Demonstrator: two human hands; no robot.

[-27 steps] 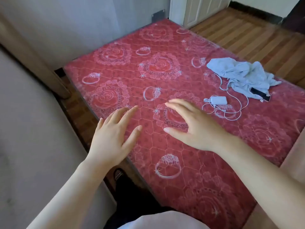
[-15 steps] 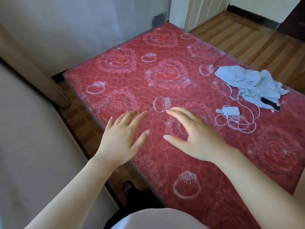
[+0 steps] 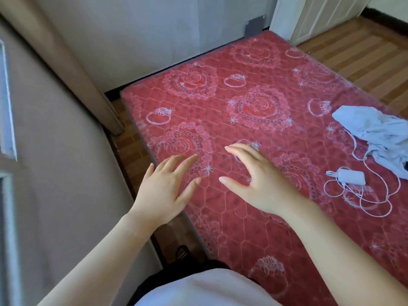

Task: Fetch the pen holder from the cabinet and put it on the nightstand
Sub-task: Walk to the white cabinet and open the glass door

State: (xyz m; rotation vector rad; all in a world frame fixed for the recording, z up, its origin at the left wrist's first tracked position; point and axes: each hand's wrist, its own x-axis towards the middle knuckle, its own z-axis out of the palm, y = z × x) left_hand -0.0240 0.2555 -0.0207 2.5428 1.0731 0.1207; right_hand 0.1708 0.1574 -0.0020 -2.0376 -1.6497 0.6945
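Observation:
My left hand (image 3: 164, 191) hovers over the near left edge of a red patterned mattress (image 3: 254, 111), fingers spread and holding nothing. Beside it, my right hand (image 3: 258, 182) hangs palm down above the mattress, fingers apart and empty. No pen holder, cabinet or nightstand shows in this view.
A white charger with a coiled cable (image 3: 351, 176) and a crumpled pale blue cloth (image 3: 375, 133) lie on the mattress at the right. A tan wall (image 3: 55, 173) runs along the left, with a narrow floor gap (image 3: 130, 149) beside the bed. A white door (image 3: 320, 16) and wooden floor (image 3: 364, 56) lie beyond.
The view has swung left and down, so the mattress, charger and cloth have slid right in the frame. Both hands stay spread and empty in front of me.

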